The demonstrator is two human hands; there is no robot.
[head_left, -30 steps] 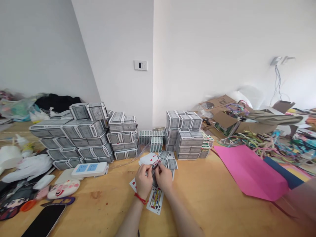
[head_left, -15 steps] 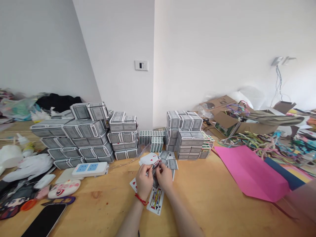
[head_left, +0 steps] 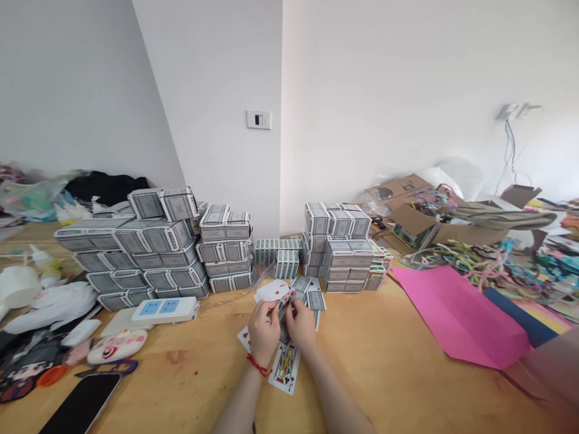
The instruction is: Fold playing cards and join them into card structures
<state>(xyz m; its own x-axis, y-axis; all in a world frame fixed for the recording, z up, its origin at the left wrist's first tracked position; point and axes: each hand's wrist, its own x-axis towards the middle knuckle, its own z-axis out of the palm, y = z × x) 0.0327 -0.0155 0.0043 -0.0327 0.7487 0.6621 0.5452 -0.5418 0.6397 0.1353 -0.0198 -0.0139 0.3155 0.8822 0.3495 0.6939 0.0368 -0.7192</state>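
Held card (head_left: 287,296), frame centre: white, red marks. Jack card (head_left: 284,370), lower centre: white, multicoloured figure, black clubs. Card blocks (head_left: 154,236), left: grey-patterned, white-edged. Paper sheet (head_left: 459,316), right: bright pink.

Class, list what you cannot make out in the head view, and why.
All in the head view:
1. Held card: value unclear; the left hand and right hand cover most of it.
2. Heart card: value hidden, partly behind the left hand.
3. Phone: lower end cut off by the bottom edge.
4. Pale shape: blurred and cut off by the right edge.
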